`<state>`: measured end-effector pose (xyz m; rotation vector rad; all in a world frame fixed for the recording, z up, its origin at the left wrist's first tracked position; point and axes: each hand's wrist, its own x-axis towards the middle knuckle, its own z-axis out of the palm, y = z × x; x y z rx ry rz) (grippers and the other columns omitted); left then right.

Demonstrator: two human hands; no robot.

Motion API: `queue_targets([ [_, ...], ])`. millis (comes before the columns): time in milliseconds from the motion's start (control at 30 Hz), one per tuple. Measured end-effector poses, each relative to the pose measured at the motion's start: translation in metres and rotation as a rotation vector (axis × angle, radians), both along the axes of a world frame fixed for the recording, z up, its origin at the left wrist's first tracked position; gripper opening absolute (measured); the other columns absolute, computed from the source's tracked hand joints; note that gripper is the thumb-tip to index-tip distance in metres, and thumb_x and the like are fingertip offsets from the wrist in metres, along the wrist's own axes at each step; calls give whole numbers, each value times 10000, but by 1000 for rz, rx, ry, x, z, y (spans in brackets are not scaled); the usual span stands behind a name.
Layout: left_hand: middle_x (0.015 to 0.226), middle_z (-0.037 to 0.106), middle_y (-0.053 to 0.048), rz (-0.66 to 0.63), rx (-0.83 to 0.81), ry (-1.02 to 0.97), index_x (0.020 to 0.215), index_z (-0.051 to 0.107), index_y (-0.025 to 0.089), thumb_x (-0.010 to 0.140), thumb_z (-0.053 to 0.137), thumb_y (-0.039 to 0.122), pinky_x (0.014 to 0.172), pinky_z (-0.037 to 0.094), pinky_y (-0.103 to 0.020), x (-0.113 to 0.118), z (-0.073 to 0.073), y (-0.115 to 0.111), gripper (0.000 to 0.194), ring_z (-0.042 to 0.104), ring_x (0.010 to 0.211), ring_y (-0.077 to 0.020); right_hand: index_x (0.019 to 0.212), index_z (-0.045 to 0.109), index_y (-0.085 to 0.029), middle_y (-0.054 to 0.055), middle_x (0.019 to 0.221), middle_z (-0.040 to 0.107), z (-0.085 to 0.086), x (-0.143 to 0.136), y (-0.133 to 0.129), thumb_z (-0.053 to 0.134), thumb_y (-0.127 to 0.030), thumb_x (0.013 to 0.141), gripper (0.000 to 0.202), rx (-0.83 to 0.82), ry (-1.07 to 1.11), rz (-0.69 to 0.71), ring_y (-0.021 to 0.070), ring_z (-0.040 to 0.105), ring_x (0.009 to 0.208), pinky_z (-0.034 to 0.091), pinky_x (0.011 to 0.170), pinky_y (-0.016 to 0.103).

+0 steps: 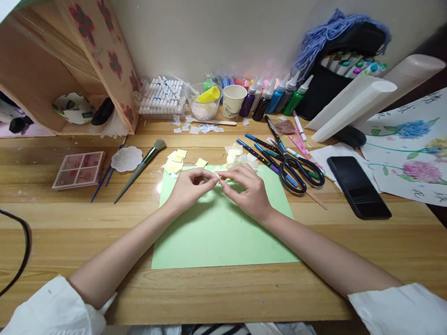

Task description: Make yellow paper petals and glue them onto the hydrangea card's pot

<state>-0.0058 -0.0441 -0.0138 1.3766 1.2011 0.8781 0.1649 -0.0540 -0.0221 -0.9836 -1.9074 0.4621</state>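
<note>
My left hand (192, 187) and my right hand (248, 189) meet over the upper part of a light green sheet of paper (224, 234). Their fingertips pinch a tiny pale piece (218, 177) between them, which looks like paper but is mostly hidden by the fingers. Small yellow paper squares (173, 162) lie just beyond my left hand. Behind my right hand sits a loose heap of pale yellow paper bits (240, 157).
Black-handled scissors (301, 169) lie over several pens at the right, near a black phone (359, 188). A makeup brush (140, 170) and a palette (78, 170) lie left. Along the wall stand a paper cup (234, 101), a clear bowl (203, 109) and paint bottles (264, 102).
</note>
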Motion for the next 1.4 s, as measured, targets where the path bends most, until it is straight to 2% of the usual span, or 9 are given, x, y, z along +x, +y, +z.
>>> queue_targets([
  [133, 603, 536, 9, -6, -15, -28, 736, 618, 125, 690, 653, 349, 505, 315, -217, -1, 0, 1, 231, 419, 522, -80, 1036, 643, -237, 41, 852, 653, 1, 0, 0, 592, -192, 816, 230, -32, -3, 3, 188, 559, 815, 453, 752, 351],
  [233, 616, 521, 18, -12, -13, -51, 712, 589, 136, 675, 645, 318, 516, 320, -211, -1, 0, 3, 195, 430, 543, -82, 1098, 602, -229, 56, 955, 623, 1, 1, 1, 580, -226, 825, 273, -158, 28, 1, 179, 549, 829, 455, 705, 318],
  [300, 633, 522, 16, -27, 2, -66, 703, 579, 141, 674, 636, 309, 525, 328, -209, -2, 0, 3, 180, 444, 566, -87, 1018, 623, -218, 52, 951, 603, -1, 1, 4, 569, -249, 836, 192, -256, 73, 36, 160, 543, 792, 447, 666, 292],
  [367, 626, 510, 21, -46, 11, -63, 709, 574, 145, 682, 627, 309, 522, 323, -207, -2, -1, 3, 175, 442, 564, -87, 877, 638, -205, 32, 855, 593, -3, 2, 7, 571, -268, 839, 100, -336, 129, 92, 142, 533, 737, 434, 644, 276],
  [533, 624, 500, 29, -15, 4, -45, 728, 556, 150, 698, 617, 320, 507, 314, -206, 0, -1, 2, 183, 418, 531, -78, 755, 609, -184, 13, 753, 583, -7, 2, 12, 607, -295, 808, 123, -456, 281, 98, 128, 531, 685, 424, 612, 262],
  [733, 648, 520, 23, 81, 11, -59, 731, 563, 154, 727, 613, 367, 513, 330, -213, 1, 3, 1, 219, 429, 545, -82, 749, 587, -184, 10, 746, 584, -7, 2, 10, 606, -263, 803, 98, -363, 275, 38, 122, 520, 663, 423, 589, 258],
  [867, 747, 587, -1, 25, 27, -71, 817, 604, 157, 740, 628, 399, 549, 368, -219, 3, 1, -1, 255, 490, 607, -92, 749, 579, -189, 4, 736, 573, -7, 2, 8, 598, -240, 803, 76, -305, 220, 2, 121, 511, 653, 415, 586, 260],
  [1233, 668, 556, 13, -20, 5, -106, 724, 592, 161, 797, 578, 391, 586, 371, -214, 0, 9, -2, 242, 471, 592, -88, 838, 551, -199, -2, 789, 569, -3, 1, 3, 564, -201, 814, 27, -270, 190, 8, 112, 502, 654, 423, 612, 257],
  [1400, 666, 563, 9, -44, 7, -102, 703, 588, 158, 789, 584, 403, 605, 374, -219, 2, 6, -2, 260, 483, 613, -96, 836, 548, -204, 0, 796, 571, -4, 1, 3, 574, -203, 809, 37, -274, 194, 27, 112, 504, 657, 427, 611, 255],
])
